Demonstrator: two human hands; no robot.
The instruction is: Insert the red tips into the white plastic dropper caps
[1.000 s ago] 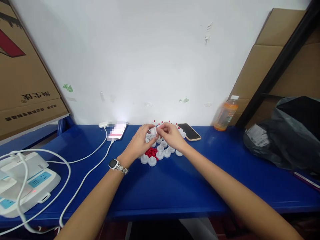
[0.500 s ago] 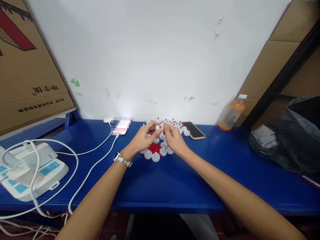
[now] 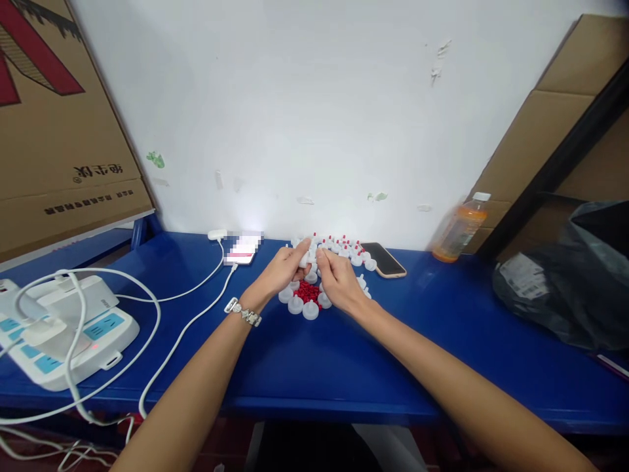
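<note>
Both hands met over the middle of the blue table (image 3: 314, 367). The left hand (image 3: 282, 274), a watch (image 3: 234, 307) at its wrist, pinched a small white plastic cap (image 3: 305, 258) between thumb and forefinger, and the right hand (image 3: 337, 278) closed its fingertips against the same piece from the other side; whether it also carried one of the red plugs could not be told, the piece being too small and half hidden by the fingers.

Just below the hands lay a loose heap of red plugs (image 3: 307, 292), ringed by bare white caps (image 3: 310, 310) standing on their broad bases. Behind them, near the wall, stood finished caps with red tips (image 3: 344, 246).

Judged from its look, the held cap was light, rigid moulded plastic with a smooth skin, so it would likely slip or spring away under a careless squeeze rather than break. The flat round base appeared the surest place to grip it, leaving the narrow neck free. The red plugs seemed tiny and prone to roll, best taken singly at the fingertips.

A phone (image 3: 384, 259) lay face up just right of the parts, an orange drink bottle (image 3: 459, 229) stood further right, and a black bag (image 3: 565, 282) sat at the far end. To the left were a second phone on a white cable (image 3: 187, 328) and a power strip (image 3: 69, 334).
</note>
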